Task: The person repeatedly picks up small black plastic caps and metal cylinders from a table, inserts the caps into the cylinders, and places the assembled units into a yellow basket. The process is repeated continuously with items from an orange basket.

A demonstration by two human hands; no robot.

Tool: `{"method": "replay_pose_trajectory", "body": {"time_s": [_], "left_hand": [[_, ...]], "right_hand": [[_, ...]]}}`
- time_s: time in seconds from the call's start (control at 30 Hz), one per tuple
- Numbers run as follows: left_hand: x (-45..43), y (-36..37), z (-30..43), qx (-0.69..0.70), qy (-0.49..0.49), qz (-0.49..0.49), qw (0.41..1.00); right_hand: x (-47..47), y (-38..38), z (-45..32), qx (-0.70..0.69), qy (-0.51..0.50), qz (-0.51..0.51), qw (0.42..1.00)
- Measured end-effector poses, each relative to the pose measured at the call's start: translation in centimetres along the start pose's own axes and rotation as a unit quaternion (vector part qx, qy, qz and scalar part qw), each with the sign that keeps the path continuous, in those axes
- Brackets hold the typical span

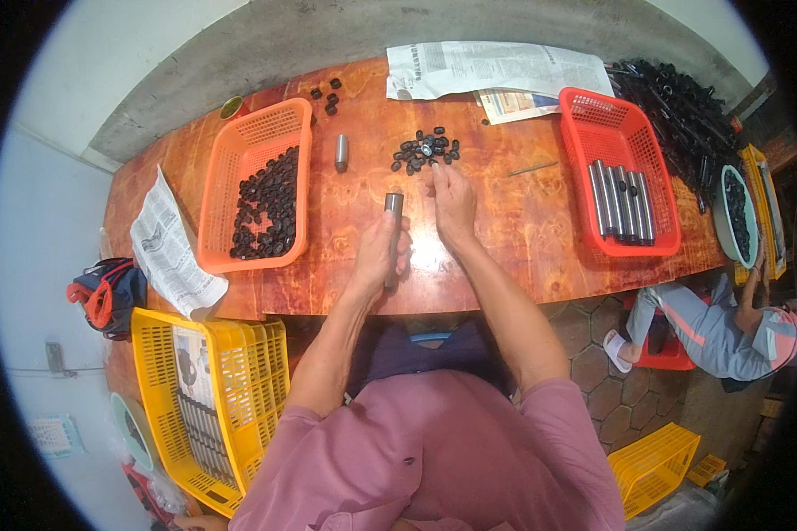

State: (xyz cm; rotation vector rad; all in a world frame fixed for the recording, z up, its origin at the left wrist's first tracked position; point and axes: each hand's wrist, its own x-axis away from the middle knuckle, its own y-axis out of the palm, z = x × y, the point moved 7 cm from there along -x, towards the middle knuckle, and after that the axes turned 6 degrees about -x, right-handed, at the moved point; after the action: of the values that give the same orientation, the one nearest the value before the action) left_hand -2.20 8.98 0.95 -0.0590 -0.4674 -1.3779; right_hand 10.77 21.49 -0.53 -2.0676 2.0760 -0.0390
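Observation:
My left hand (380, 252) is wrapped around a dark grey metal tube (393, 229), held nearly upright over the table's front half. My right hand (454, 199) reaches to the near edge of a loose pile of small black caps (414, 151). Its thumb and index finger are close together there; whether a cap is between them is hidden. A shiny, silvery round piece (427, 150) lies among the caps. Left of the pile, a short metal cylinder (341, 152) with a dark lower end is on the table.
An orange basket (212, 199) holds many black caps; a red basket (667, 226) holds several metal tubes. A thin rod (532, 168) lies between pile and red basket. Newspaper (498, 66) and heaped black parts (677, 113) are at the back. Another person (717, 332) sits at right.

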Motion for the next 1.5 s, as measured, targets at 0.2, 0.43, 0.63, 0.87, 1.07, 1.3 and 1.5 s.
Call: {"method": "replay_pose_trajectory", "body": {"time_s": [0.2,0.43,0.63,0.87,1.07,1.3,1.5], "left_hand": [[-0.3,-0.1,-0.5,-0.011,0.012,0.000,1.000],[-1.1,-0.5,-1.5,0.088,-0.034,-0.010,0.996],[-0.5,-0.3,-1.5,0.189,-0.052,-0.034,0.980],[13.7,-7.9,15.3,0.215,0.498,0.211,0.813],[13.2,-10.1,18.0,0.241,0.420,0.166,0.859],[1.9,0.9,-1.2,0.244,-0.068,-0.043,0.966],[0.1,0.9,-1.3,0.079,-0.047,-0.031,0.995]], "right_hand": [[0.2,-0.2,-0.6,0.008,0.017,-0.015,1.000],[0.0,0.0,-0.1,0.012,0.020,-0.021,1.000],[0.2,0.2,-0.7,-0.012,0.006,-0.003,1.000],[0.2,0.4,-0.1,-0.015,-0.005,-0.019,1.000],[0.2,0.7,-0.2,-0.024,-0.001,-0.021,1.000],[0.2,0.4,0.1,0.019,0.010,-0.019,1.000],[0.3,0.1,-0.4,0.003,0.011,-0.025,1.000]]}}
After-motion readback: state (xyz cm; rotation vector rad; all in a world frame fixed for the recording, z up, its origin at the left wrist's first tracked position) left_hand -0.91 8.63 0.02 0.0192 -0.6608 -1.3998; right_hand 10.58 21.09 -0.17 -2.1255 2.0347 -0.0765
